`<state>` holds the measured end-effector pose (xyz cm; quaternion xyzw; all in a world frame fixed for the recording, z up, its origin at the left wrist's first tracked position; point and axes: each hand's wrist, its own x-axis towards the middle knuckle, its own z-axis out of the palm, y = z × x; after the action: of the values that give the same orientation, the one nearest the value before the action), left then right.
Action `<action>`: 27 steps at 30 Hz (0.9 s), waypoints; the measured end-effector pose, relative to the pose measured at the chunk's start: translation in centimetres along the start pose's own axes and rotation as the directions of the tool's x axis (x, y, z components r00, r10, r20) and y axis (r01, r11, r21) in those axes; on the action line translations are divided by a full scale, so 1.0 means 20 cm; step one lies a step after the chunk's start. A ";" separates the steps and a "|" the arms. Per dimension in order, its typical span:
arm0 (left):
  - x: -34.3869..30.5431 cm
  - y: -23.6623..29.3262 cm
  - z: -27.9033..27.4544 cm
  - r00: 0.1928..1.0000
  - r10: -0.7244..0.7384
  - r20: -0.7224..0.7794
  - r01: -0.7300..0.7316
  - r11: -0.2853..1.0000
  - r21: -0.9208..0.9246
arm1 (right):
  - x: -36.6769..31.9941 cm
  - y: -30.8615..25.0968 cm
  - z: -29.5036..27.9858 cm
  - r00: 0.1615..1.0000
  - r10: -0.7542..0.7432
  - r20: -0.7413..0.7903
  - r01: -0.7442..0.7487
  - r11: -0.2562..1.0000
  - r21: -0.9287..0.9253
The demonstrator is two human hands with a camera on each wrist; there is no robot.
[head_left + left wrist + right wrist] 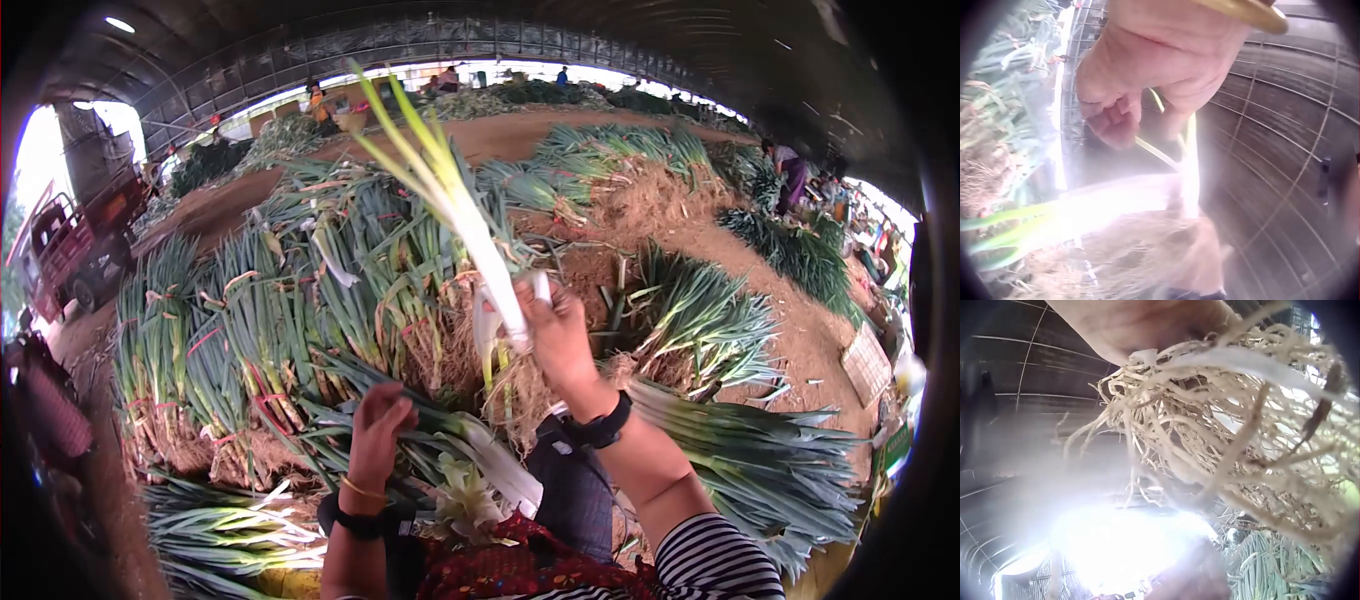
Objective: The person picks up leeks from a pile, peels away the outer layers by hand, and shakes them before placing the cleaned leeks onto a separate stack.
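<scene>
Leek (pixel 470 215) upright in our right hand (pixel 557 335), gripped low so its roots (pixel 1210 425) hang free; left hand (pixel 378 425) pinches a leaf strip (pixel 1155 152)

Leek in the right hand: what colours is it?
The leek has a white stalk and yellow-green leaves, clearest in the head view.

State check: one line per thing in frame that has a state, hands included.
leek: raised, tilted, leaves up, a white outer layer peeling loose near the hand
roots: still attached, untrimmed, dangling below the grip
right hand: grips the leek's white stalk
left hand: low, fingers curled, pinches a leaf
leaf: thin strip, held at the fingertips
bundles: tied with red bands, lying heaped
</scene>
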<state>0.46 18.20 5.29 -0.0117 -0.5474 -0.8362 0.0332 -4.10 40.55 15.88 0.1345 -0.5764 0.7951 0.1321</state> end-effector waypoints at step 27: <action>0.09 0.17 0.23 0.985 0.174 0.020 -0.175 0.972 0.157 | -0.34 0.31 0.07 0.948 0.135 0.288 -0.002 0.907 -0.420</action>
<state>-1.18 21.07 10.32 -0.0596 -0.6089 -0.7839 0.1057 -0.08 36.95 8.31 0.2061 -0.7499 0.6275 0.0369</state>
